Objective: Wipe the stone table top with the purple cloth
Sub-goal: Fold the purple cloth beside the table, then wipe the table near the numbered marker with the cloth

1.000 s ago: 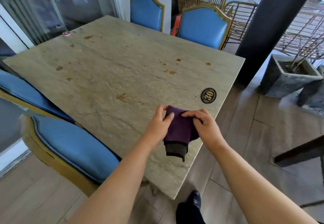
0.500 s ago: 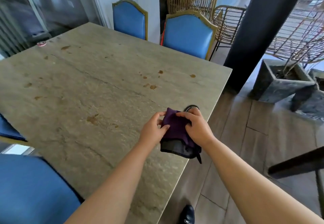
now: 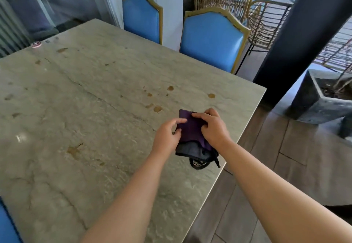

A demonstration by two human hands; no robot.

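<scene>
A folded purple cloth point(image 3: 190, 128) with a dark underside is held just above the stone table top point(image 3: 95, 109), near its right edge. My left hand point(image 3: 166, 137) pinches the cloth's left side. My right hand point(image 3: 212, 126) grips its right side from above. Several brown stains point(image 3: 158, 108) dot the stone just beyond the cloth, and another brown stain point(image 3: 73, 150) lies to the left. A round black number badge point(image 3: 198, 163) shows partly under the cloth's lower edge.
Two blue chairs with gold frames point(image 3: 211, 39) stand at the far side, and a third blue seat point(image 3: 7, 227) is at the lower left. A dark pillar point(image 3: 304, 33) and a grey stone planter point(image 3: 323, 98) stand to the right. A small red cap point(image 3: 36, 44) rests at the far left edge.
The view has shifted forward and left over the table. Both hands with the cloth have moved farther in over the stone, past the number badge, which now lies under the cloth's near edge.
</scene>
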